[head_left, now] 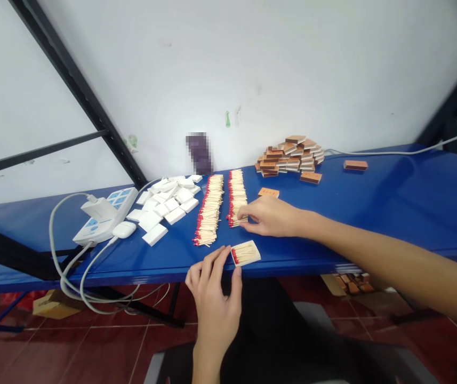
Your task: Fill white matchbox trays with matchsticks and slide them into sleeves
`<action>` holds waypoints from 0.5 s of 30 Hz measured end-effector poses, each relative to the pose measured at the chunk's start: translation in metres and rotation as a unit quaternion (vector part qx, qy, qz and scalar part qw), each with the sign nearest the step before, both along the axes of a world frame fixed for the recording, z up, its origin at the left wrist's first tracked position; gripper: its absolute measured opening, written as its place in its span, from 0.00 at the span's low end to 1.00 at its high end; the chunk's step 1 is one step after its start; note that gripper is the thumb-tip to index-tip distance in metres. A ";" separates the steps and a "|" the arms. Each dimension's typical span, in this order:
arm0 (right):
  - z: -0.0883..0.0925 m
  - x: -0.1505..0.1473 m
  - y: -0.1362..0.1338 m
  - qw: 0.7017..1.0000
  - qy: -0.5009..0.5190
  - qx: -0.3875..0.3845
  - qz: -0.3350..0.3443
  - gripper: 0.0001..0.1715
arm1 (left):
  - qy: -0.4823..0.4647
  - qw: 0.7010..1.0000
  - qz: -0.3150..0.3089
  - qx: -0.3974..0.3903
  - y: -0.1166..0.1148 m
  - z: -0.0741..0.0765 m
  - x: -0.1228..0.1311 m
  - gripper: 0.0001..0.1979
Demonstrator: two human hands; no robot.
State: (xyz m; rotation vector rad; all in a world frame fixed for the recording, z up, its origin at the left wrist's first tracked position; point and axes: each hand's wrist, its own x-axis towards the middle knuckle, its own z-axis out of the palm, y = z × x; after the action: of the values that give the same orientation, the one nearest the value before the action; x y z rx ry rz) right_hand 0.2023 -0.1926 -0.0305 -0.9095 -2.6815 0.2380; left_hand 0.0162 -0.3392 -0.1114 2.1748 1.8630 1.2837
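My left hand [216,290] holds a small white matchbox tray [254,255] by its left end near the front edge of the table. Red-headed matches [244,252] lie in the tray, heads to the left. Just behind it, my right hand [272,216] has thumb and forefinger pinched on matches at the near end of the right row of matches [236,186]. A second long row of matches [210,208] runs alongside on the left. One orange-brown matchbox sleeve [268,192] lies just beyond my right hand.
White matchbox trays [164,200] are heaped at left, beside a power strip [108,213] with a plugged charger and loose cables. Stacked matchboxes [292,154] stand against the wall, a single one [355,165] farther right. Dark metal posts frame the blue table [404,208].
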 end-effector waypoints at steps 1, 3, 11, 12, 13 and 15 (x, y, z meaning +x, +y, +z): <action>-0.001 0.000 0.000 1.000 -0.004 0.005 0.001 0.10 | 0.000 1.000 0.001 0.002 -0.001 -0.001 0.000 0.16; -0.001 -0.001 0.000 1.000 -0.007 0.015 -0.006 0.10 | 0.001 1.000 0.002 0.006 -0.001 -0.002 0.000 0.17; -0.008 -0.002 0.003 0.999 -0.009 0.036 -0.040 0.08 | -0.099 0.993 -0.010 0.061 -0.002 0.005 0.002 0.17; -0.009 -0.003 0.003 0.999 -0.009 0.035 -0.041 0.08 | -0.138 0.987 -0.024 0.076 -0.009 0.009 0.004 0.16; -0.010 -0.003 0.003 0.999 -0.008 0.032 -0.041 0.07 | -0.188 0.977 -0.031 0.098 -0.018 0.012 0.006 0.15; -0.011 -0.004 0.003 0.999 -0.007 0.025 -0.039 0.05 | -0.151 0.983 -0.106 0.023 -0.044 0.017 0.013 0.14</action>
State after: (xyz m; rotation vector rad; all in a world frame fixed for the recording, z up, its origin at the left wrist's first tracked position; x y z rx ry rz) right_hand 0.1986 -0.1891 -0.0413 -1.0009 -2.6470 0.1478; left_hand 0.0293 -0.3830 -0.0949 1.9952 1.4636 1.5191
